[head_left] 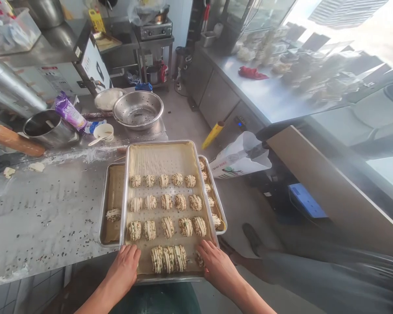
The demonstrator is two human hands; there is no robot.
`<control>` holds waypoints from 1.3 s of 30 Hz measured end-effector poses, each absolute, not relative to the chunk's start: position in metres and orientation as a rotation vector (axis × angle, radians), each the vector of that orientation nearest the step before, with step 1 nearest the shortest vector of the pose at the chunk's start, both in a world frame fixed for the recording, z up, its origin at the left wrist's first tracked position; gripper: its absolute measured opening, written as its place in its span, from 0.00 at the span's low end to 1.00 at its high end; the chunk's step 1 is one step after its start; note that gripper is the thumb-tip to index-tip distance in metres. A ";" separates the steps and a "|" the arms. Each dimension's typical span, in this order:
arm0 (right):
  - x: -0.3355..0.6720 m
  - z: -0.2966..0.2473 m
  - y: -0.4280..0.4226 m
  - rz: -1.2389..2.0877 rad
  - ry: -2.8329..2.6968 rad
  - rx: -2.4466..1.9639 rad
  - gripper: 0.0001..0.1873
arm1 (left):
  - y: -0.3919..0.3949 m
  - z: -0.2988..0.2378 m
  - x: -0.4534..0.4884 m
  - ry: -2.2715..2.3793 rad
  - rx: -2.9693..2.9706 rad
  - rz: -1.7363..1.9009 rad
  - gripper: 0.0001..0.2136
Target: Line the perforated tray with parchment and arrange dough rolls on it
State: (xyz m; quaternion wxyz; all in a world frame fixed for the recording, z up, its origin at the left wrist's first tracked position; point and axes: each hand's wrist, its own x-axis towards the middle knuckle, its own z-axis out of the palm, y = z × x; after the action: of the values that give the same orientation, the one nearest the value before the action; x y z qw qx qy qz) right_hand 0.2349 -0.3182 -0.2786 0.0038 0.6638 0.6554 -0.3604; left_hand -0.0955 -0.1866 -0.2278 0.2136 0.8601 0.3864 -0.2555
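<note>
A metal baking tray (pixel 164 159) lined with a tan mesh mat sits on top of other trays in front of me. Rows of striped, green-flecked dough rolls (pixel 166 202) lie on it, and several rolls (pixel 169 259) are pressed together near its front edge. My left hand (pixel 123 265) is closed over the tray's left rim near the front corner. At the right front corner my right hand (pixel 218 264) grips the rim, its fingers reaching inward and partly covering a roll (pixel 199 259). Parts of both hands' grips are hidden beneath the tray.
Underneath, a left tray (pixel 110 187) and a right tray (pixel 223 224) with rolls stick out. On the floury metal table (pixel 52 205) stand a steel bowl (pixel 138 109), a pot (pixel 51 128) and a rolling pin (pixel 15 138). A person's shoe (pixel 252 239) is at right.
</note>
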 end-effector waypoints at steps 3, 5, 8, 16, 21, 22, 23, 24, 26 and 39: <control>0.233 -0.274 -0.319 -1.092 2.065 2.065 0.29 | -0.189 -0.230 -0.097 1.077 2.428 -0.695 0.25; 0.230 -0.268 -0.321 -1.072 2.092 2.099 0.31 | -0.194 -0.231 -0.097 1.039 2.483 -0.595 0.28; 0.219 -0.260 -0.318 -1.170 2.180 2.159 0.33 | -0.204 -0.238 -0.086 0.953 2.468 -0.419 0.26; 0.181 -0.281 -0.289 -1.456 2.304 2.001 0.41 | -0.214 -0.272 -0.051 0.986 2.311 -0.383 0.30; 0.178 -0.285 -0.288 -1.440 2.283 2.043 0.39 | -0.210 -0.259 -0.070 1.046 2.335 -0.350 0.28; 0.177 -0.285 -0.287 -1.437 2.278 2.053 0.38 | -0.209 -0.258 -0.072 1.050 2.341 -0.371 0.28; 0.177 -0.284 -0.287 -1.432 2.271 2.057 0.36 | -0.209 -0.257 -0.073 1.051 2.349 -0.395 0.27; 0.177 -0.284 -0.287 -1.430 2.260 2.058 0.35 | -0.210 -0.257 -0.072 1.051 2.361 -0.414 0.28; 0.179 -0.282 -0.287 -1.444 2.233 2.053 0.31 | -0.213 -0.255 -0.067 1.035 2.397 -0.417 0.30; 0.204 -0.263 -0.296 -1.319 2.213 2.046 0.34 | -0.221 -0.271 -0.019 0.856 2.342 -0.353 0.29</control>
State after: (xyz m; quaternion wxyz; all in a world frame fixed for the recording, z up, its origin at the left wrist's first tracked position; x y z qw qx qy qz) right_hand 0.2036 -0.2963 -0.2629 -0.0739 0.6201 0.6708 -0.4000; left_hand -0.0191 -0.2208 -0.2707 0.3065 0.8852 0.3235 -0.1336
